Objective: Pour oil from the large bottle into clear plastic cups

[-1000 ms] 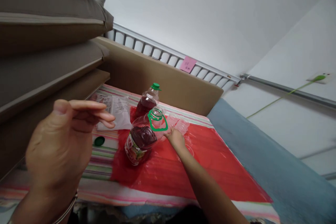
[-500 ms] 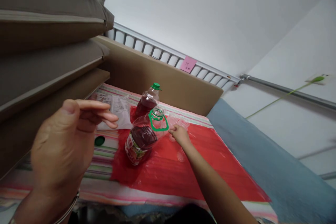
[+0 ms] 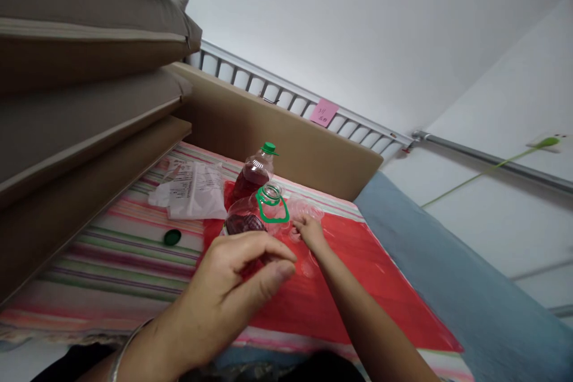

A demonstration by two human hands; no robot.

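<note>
My left hand (image 3: 244, 289) hangs in front of the nearer bottle, its fingers curved, thumb apart from them and nothing visible between. That bottle (image 3: 244, 219) has no cap, a green handle round its neck, and dark red liquid inside; my hand hides its lower part. Behind it stands a second bottle (image 3: 251, 178) of red liquid with a green cap on. Right of the uncapped bottle, my right hand (image 3: 308, 231) has its fingertips pinched at clear round plastic pieces (image 3: 313, 210) on the red sheet (image 3: 358, 262).
A green cap (image 3: 172, 237) lies on the striped cloth (image 3: 134, 250) at the left. Beyond it is a white printed plastic bag (image 3: 197, 191). Grey-brown cushions (image 3: 89, 59) are stacked at the left. A brown board (image 3: 286, 143) and a radiator (image 3: 242, 79) stand behind.
My left hand has moved right and lower, from above the left side of the cloth to the front of the uncapped bottle. My right hand has hardly moved.
</note>
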